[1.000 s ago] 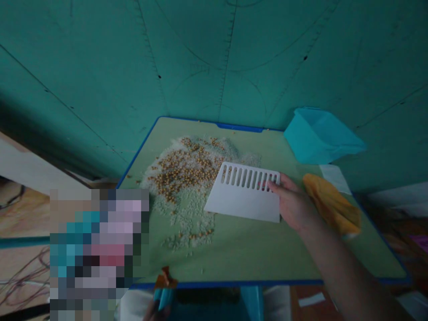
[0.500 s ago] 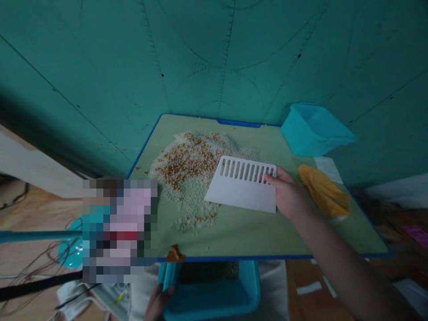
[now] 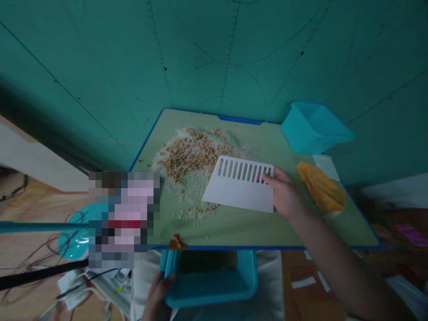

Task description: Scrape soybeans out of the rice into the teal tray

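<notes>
My right hand (image 3: 286, 191) is closed on the right end of a white plastic scraper (image 3: 239, 191) with a row of slots along its far side. The scraper is over the middle of the green board, beside a spread of yellow-brown beans (image 3: 190, 158) mixed with white rice-like grains (image 3: 245, 150). At the bottom, my left hand (image 3: 158, 292) grips the left side of a turquoise basin (image 3: 210, 296) below the board's near edge. Dark, small-grained contents (image 3: 207, 261) lie in the basin's far part.
The green board (image 3: 254, 229) has a blue rim and stands against a green wall (image 3: 207, 49). A turquoise bin (image 3: 314, 129) and an orange cloth (image 3: 321, 187) are on its right side. Brown tape (image 3: 177, 242) sticks to the near edge. Cables (image 3: 43, 254) lie at left.
The view has shifted slightly, so the board and basin appear a little higher. My right hand still has the scraper, and my left hand stays on the basin.
</notes>
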A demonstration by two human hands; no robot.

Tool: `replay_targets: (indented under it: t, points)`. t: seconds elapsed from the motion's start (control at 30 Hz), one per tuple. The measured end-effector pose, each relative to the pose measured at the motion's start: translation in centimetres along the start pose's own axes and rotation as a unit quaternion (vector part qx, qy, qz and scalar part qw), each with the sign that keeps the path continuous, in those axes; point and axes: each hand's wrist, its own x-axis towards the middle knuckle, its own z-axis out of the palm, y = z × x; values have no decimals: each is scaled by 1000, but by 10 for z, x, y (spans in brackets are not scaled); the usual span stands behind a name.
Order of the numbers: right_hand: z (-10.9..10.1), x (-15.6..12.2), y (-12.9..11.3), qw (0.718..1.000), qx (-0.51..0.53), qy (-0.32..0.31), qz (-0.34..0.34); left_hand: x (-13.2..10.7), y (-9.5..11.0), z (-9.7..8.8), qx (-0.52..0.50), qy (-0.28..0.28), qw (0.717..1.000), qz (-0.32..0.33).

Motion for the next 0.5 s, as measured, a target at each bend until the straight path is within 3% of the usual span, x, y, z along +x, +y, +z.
replay_targets:
  t: [0.5]
  points:
    - [10, 0, 7, 1000, -27, -13, 10, 2, 2, -1, -2, -11, 1000, -3]
